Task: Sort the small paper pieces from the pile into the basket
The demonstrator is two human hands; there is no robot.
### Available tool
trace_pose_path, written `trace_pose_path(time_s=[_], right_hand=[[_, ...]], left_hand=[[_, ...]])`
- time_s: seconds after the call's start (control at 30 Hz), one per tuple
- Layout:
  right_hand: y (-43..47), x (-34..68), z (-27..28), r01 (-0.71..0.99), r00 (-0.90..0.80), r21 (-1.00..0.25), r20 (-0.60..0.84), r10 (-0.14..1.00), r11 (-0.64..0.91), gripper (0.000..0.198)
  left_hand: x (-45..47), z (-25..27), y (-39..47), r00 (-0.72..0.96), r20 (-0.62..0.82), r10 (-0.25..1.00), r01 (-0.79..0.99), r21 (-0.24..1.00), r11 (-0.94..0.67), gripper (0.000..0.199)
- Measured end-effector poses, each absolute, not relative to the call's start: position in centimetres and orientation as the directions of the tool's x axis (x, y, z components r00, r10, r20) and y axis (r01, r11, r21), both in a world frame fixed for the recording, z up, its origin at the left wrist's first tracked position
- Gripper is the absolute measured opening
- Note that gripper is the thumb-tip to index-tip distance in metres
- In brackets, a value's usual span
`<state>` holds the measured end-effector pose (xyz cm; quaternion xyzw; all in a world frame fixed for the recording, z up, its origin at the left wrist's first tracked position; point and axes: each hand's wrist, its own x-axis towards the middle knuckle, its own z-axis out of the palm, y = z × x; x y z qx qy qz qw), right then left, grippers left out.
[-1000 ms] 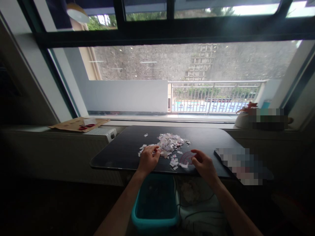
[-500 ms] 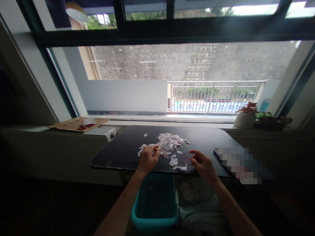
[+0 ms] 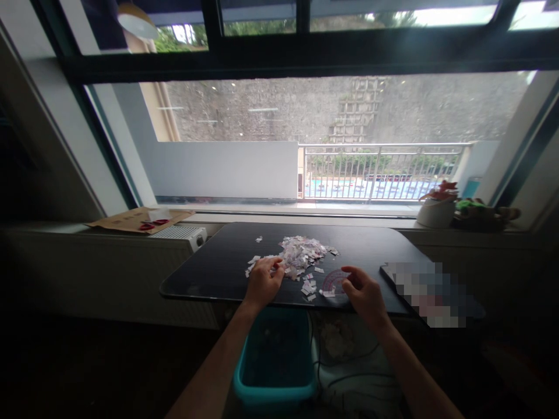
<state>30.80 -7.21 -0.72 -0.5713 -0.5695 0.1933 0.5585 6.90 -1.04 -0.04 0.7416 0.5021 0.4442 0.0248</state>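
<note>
A heap of small white paper scraps [image 3: 301, 253] lies in the middle of the dark table [image 3: 209, 265]. My left hand [image 3: 265, 281] rests at the heap's near left edge, fingers loosely curved with the thumb apart, gripping nothing visible. Between the fingers of my right hand [image 3: 364, 291] is a clear protractor [image 3: 335, 279] with red markings, low over the tabletop and right of the heap. A few white scraps [image 3: 328, 293] are at its near edge, whether on or under it I cannot tell. More loose scraps [image 3: 309, 286] lie between the heap and the protractor.
Below the table stands a turquoise bin [image 3: 275, 393], with cables beside it. A blurred flat item [image 3: 428, 294] lies at the table's right. On the sill are red-handled scissors [image 3: 154, 224] on brown paper [image 3: 117, 220] and a white pot [image 3: 435, 213]. A radiator [image 3: 174, 234] stands left.
My right hand has shifted slightly right with the protractor, and the scraps at its near edge have moved a little. My left hand stays almost where it was.
</note>
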Motion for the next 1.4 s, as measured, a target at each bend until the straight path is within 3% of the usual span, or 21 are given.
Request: trace_pose_path(time_s=[0.33, 0.8, 1.03, 1.2, 1.4], right_hand=[[-7.18, 30.95, -0.91, 0.406, 0.152, -0.858, 0.403, 0.903, 0.315, 0.031], [-7.29, 30.77, -0.70, 0.427, 0.273, -0.856, 0.429, 0.861, 0.291, 0.030], [-7.16, 30.63, -0.79, 0.409, 0.096, -0.846, 0.412, 0.906, 0.342, 0.032], [-7.36, 30.95, -0.56, 0.337, 0.156, -0.882, 0.398, 0.904, 0.330, 0.032], [-7.59, 30.81, -0.60, 0.417, 0.227, -0.850, 0.440, 0.869, 0.321, 0.029]], left_hand=[[6.85, 0.00, -0.95, 0.107, 0.627, 0.772, 0.726, 0.481, -0.491, 0.024], [6.86, 0.01, -0.95, 0.108, 0.623, 0.775, 0.732, 0.478, -0.486, 0.024], [6.88, 0.01, -0.96, 0.110, 0.618, 0.778, 0.728, 0.482, -0.486, 0.023], [6.87, -0.07, -0.92, 0.109, 0.624, 0.774, 0.722, 0.485, -0.493, 0.023], [6.86, -0.08, -0.92, 0.104, 0.623, 0.775, 0.721, 0.489, -0.490, 0.023]])
